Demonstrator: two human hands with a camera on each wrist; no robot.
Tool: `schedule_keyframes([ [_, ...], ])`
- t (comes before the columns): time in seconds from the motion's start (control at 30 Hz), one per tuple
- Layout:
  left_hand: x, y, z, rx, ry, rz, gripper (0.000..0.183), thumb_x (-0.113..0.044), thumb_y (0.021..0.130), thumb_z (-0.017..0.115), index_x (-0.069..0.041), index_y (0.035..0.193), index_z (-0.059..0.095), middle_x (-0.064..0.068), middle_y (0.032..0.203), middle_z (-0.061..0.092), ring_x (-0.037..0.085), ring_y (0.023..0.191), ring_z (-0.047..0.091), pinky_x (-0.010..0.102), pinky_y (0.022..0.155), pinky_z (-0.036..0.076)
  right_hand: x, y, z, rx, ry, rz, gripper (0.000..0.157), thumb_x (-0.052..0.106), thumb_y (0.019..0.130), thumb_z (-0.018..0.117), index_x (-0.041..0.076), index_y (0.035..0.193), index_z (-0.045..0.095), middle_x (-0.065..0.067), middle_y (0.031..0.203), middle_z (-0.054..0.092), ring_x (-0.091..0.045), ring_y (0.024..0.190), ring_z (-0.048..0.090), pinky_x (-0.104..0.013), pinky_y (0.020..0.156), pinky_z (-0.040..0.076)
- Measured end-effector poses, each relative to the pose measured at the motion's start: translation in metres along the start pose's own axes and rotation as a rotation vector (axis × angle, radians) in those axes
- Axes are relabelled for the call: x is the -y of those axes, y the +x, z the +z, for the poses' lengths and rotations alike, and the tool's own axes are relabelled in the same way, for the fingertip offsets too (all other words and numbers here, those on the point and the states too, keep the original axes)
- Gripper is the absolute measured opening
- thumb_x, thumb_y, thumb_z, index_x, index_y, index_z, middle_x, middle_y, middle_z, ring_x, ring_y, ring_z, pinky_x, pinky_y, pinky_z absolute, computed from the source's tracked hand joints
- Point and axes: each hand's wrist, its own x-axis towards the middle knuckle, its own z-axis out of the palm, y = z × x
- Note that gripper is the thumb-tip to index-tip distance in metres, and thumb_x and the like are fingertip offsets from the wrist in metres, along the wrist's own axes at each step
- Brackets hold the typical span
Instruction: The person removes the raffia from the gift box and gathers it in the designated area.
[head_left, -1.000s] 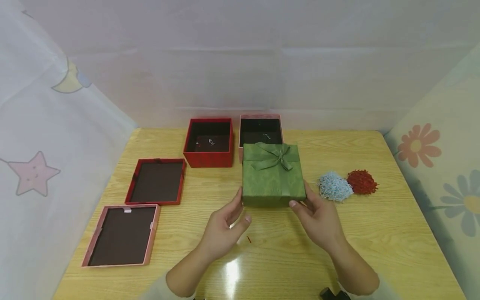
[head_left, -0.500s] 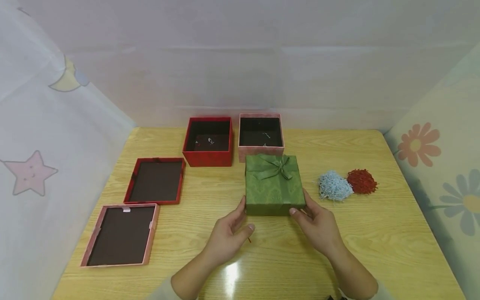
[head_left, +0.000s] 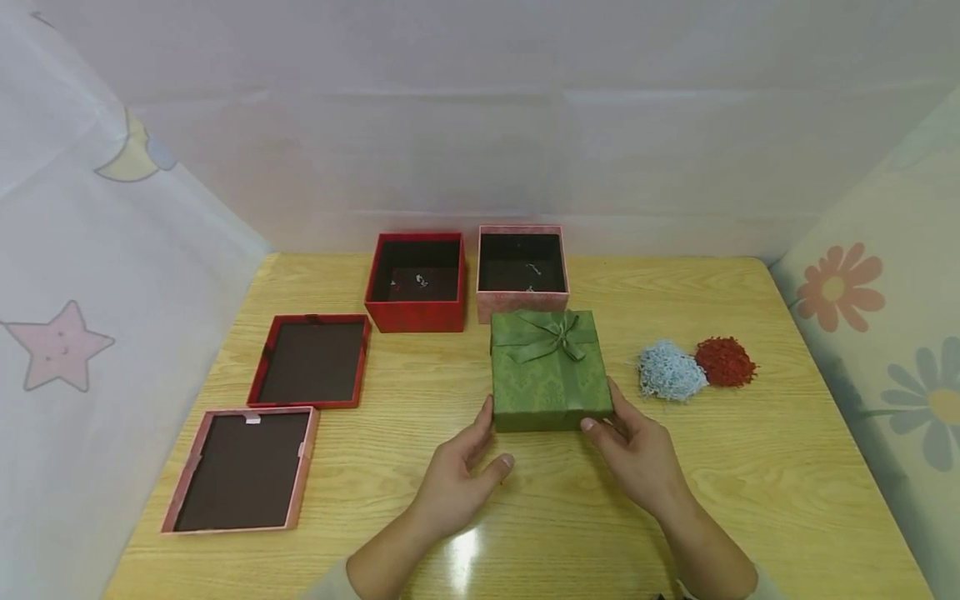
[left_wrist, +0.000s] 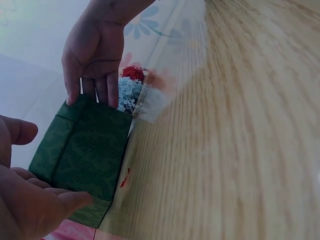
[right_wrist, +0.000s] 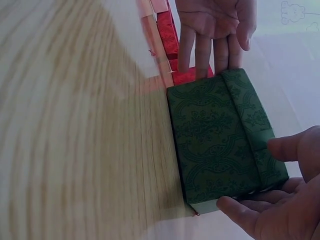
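A green patterned gift box (head_left: 551,392) with a lid and ribbon bow (head_left: 555,335) sits on the wooden table, in front of the pink box. Along its left side lie the straight fingers of my left hand (head_left: 453,483), its thumb held away from the box. My right hand (head_left: 641,462) grips the near right corner, thumb on the front face and fingers along the right side. In the right wrist view that thumb presses the lid of the green box (right_wrist: 215,140). The left wrist view shows the front of the box (left_wrist: 87,150) between both hands.
Behind stand an open red box (head_left: 416,317) and an open pink box (head_left: 517,304), with a few paper shreds inside. Upturned red lid (head_left: 307,362) and pink lid (head_left: 240,471) lie at left. Light-blue shredded paper (head_left: 670,371) and red shredded paper (head_left: 725,361) are heaped at right.
The green gift box has come down and towards me, along with both hands, uncovering more of the pink box. Over the last half second it has barely moved.
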Motion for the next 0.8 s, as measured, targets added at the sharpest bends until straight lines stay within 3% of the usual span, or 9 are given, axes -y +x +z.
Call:
schedule_keyframes([
  [0.23, -0.003, -0.002, -0.001, 0.005, 0.101, 0.013, 0.078, -0.02, 0.099, 0.072, -0.008, 0.162, 0.026, 0.003, 0.166, 0.025, 0.02, 0.152, 0.028, 0.036, 0.122, 0.026, 0.0, -0.001, -0.003, -0.015, -0.104, -0.028, 0.073, 0.026, 0.099, 0.074, 0.008, 0.16, 0.037, -0.018, 0.152, 0.05, -0.037, 0.131, 0.057, -0.049, 0.105, 0.05],
  [0.8, -0.014, -0.003, 0.0, -0.039, 0.154, 0.022, 0.08, -0.025, 0.099, 0.074, -0.026, 0.163, 0.026, -0.006, 0.165, 0.028, 0.018, 0.151, 0.03, 0.044, 0.124, 0.026, 0.01, -0.005, -0.007, -0.06, -0.14, -0.096, 0.068, 0.025, 0.102, 0.07, 0.016, 0.161, 0.037, -0.012, 0.148, 0.056, -0.036, 0.133, 0.056, -0.054, 0.108, 0.047],
])
